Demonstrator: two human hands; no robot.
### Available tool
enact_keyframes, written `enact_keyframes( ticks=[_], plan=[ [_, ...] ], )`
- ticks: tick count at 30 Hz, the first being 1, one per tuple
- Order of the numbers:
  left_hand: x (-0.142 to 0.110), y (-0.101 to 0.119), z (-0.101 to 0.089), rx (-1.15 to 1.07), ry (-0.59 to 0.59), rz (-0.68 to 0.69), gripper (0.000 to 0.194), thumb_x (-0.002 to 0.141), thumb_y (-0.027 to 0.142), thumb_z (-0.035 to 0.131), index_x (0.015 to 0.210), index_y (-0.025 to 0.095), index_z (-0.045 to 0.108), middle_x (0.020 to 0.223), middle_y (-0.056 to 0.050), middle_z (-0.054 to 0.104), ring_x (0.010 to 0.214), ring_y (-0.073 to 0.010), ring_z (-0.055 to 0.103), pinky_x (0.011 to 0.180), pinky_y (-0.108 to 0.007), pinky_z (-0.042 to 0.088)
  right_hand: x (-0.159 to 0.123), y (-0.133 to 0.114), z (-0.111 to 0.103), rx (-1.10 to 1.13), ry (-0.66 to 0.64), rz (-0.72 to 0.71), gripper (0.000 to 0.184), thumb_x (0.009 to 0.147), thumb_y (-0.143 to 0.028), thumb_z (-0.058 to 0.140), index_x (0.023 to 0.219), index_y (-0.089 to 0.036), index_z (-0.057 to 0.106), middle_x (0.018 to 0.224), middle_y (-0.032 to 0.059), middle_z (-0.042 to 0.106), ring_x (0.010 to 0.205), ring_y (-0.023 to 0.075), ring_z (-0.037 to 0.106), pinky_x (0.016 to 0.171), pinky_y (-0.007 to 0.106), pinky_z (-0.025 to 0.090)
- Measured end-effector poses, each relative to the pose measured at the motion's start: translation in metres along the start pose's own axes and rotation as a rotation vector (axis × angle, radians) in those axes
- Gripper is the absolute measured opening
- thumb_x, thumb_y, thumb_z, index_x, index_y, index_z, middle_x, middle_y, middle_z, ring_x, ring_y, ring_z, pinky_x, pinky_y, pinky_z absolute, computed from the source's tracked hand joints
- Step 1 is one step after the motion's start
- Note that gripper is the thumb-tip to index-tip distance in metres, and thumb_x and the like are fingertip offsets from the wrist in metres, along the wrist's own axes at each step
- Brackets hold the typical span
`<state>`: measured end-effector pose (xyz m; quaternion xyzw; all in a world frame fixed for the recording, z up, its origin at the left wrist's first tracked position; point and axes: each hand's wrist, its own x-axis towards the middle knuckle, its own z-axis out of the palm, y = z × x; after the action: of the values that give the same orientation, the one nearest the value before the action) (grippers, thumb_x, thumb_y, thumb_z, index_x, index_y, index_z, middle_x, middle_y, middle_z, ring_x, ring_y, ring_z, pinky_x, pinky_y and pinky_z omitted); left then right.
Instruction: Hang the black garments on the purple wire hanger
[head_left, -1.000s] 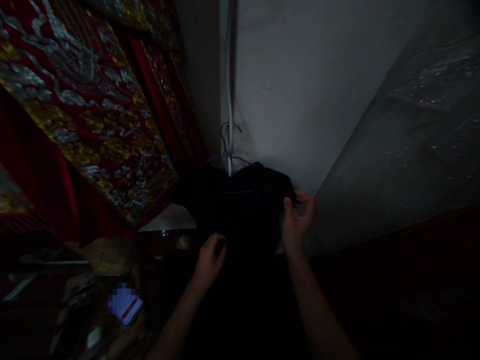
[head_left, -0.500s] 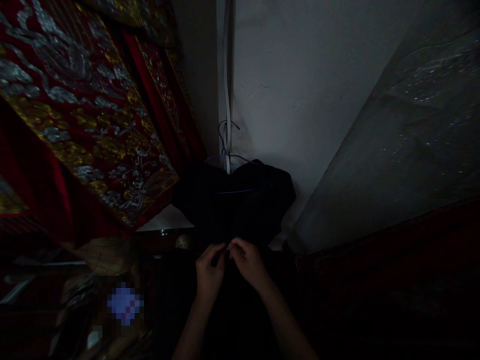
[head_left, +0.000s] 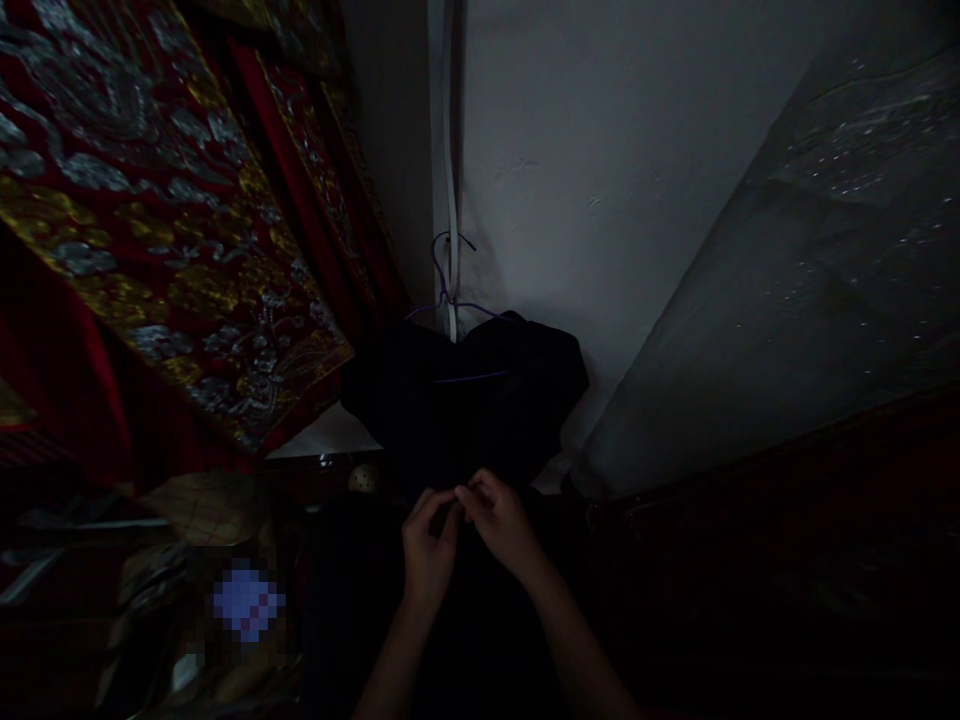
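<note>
A black garment (head_left: 517, 400) hangs by its shoulders on a thin purple hanger (head_left: 442, 285) against the wall. Both hands are at the middle of its front, below the neck opening. My left hand (head_left: 429, 540) pinches the dark cloth between thumb and fingertips. Beside it, my right hand (head_left: 499, 520) is closed too, its fingertips meeting those of the left at the front edge. The darkness hides any button or fastening there, and the garment's lower part merges into black.
Red cloth with gold and silver embroidery (head_left: 187, 240) hangs at the left. A pale strip or pipe (head_left: 452, 150) runs down the white wall (head_left: 585, 200). To the right slants a translucent glittery sheet (head_left: 810, 270). Lower left holds a perforated round object (head_left: 364, 478) and clutter.
My hands have drawn together, so their fingertips now touch or overlap; the left has shifted slightly right. The whole view has moved a little. The garment stays on its hanger.
</note>
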<state>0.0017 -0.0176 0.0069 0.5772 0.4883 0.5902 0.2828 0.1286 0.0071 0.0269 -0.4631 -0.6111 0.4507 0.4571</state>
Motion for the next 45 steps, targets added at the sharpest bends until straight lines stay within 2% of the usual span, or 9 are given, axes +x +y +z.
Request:
enact_keyframes(
  ticks=[10,16,20,23,27,32,35,39,45],
  plan=[
    [-0.004,-0.013,0.009,0.025,-0.051,-0.072,0.011,0.091,0.025,0.055,0.087,0.020,0.064,0.083,-0.003,0.067,0.080,-0.0187,0.065,0.075,-0.029,0.051,0.011,-0.020,-0.009,0.277,-0.023,0.240,0.043,0.075,-0.060,0.066,0.069,-0.018,0.063,0.047,-0.0030,0.053,0.039,0.0086,0.040,0.041,0.022,0.027],
    [0.003,-0.036,0.046,0.135,-0.068,-0.009,0.010,0.092,0.024,0.052,0.082,0.020,0.055,0.077,-0.002,0.060,0.072,-0.0173,0.060,0.067,-0.028,0.047,0.084,-0.102,-0.030,0.364,0.217,0.008,0.037,0.069,-0.052,0.072,0.067,-0.016,0.064,0.046,-0.0045,0.051,0.038,0.0056,0.038,0.038,0.020,0.023],
    [0.020,-0.032,0.054,0.145,-0.167,0.001,0.011,0.091,0.022,0.052,0.081,0.020,0.056,0.078,-0.003,0.062,0.073,-0.0177,0.062,0.068,-0.029,0.048,0.108,-0.142,-0.043,0.405,0.224,-0.117,0.036,0.071,-0.051,0.072,0.068,-0.016,0.062,0.046,-0.0053,0.050,0.037,0.0049,0.036,0.036,0.019,0.022],
    [0.052,0.002,0.037,0.080,-0.226,0.007,0.010,0.090,0.023,0.057,0.099,0.020,0.061,0.087,-0.004,0.068,0.080,-0.0187,0.067,0.073,-0.030,0.052,0.100,-0.146,-0.049,0.394,0.217,-0.134,0.036,0.073,-0.053,0.070,0.070,-0.018,0.061,0.046,-0.0057,0.050,0.037,0.0053,0.039,0.036,0.019,0.022],
    [0.114,0.072,0.004,0.059,-0.009,0.307,0.037,0.096,0.028,0.055,0.133,0.023,0.054,0.108,-0.008,0.069,0.095,-0.0190,0.066,0.087,-0.033,0.051,0.085,-0.143,-0.052,0.269,0.123,-0.169,0.034,0.078,-0.052,0.067,0.071,-0.018,0.062,0.047,-0.0050,0.052,0.039,0.0063,0.042,0.038,0.019,0.026],
    [0.161,0.118,-0.012,0.306,-0.088,0.600,0.014,0.097,0.024,0.055,0.097,0.019,0.067,0.090,-0.003,0.068,0.085,-0.0167,0.064,0.078,-0.028,0.048,0.099,-0.137,-0.045,0.109,0.115,-0.314,0.030,0.085,-0.047,0.061,0.073,-0.019,0.061,0.051,-0.0045,0.053,0.044,0.0087,0.044,0.045,0.022,0.031],
    [0.169,0.125,-0.018,0.361,-0.005,0.649,0.011,0.096,0.022,0.055,0.090,0.018,0.063,0.084,-0.001,0.065,0.080,-0.0150,0.062,0.075,-0.025,0.045,0.112,-0.111,-0.036,-0.001,0.204,-0.298,0.029,0.083,-0.041,0.063,0.064,-0.020,0.057,0.053,-0.0039,0.050,0.049,0.0098,0.044,0.048,0.024,0.030],
    [0.193,0.121,-0.044,0.298,0.272,0.572,0.012,0.098,0.027,0.053,0.097,0.017,0.061,0.088,-0.001,0.063,0.084,-0.0146,0.060,0.077,-0.025,0.044,0.107,-0.066,-0.027,-0.023,0.175,-0.139,0.030,0.078,-0.039,0.064,0.057,-0.020,0.053,0.052,-0.0040,0.048,0.052,0.0109,0.044,0.052,0.025,0.031],
    [0.254,0.057,-0.100,0.227,0.391,0.271,0.010,0.089,0.027,0.059,0.091,0.017,0.062,0.086,0.000,0.062,0.086,-0.0151,0.058,0.084,-0.025,0.043,0.068,-0.055,-0.033,0.047,0.080,-0.102,0.030,0.081,-0.046,0.062,0.065,-0.021,0.057,0.049,-0.0057,0.044,0.048,0.0109,0.039,0.048,0.024,0.028]
  ],
)
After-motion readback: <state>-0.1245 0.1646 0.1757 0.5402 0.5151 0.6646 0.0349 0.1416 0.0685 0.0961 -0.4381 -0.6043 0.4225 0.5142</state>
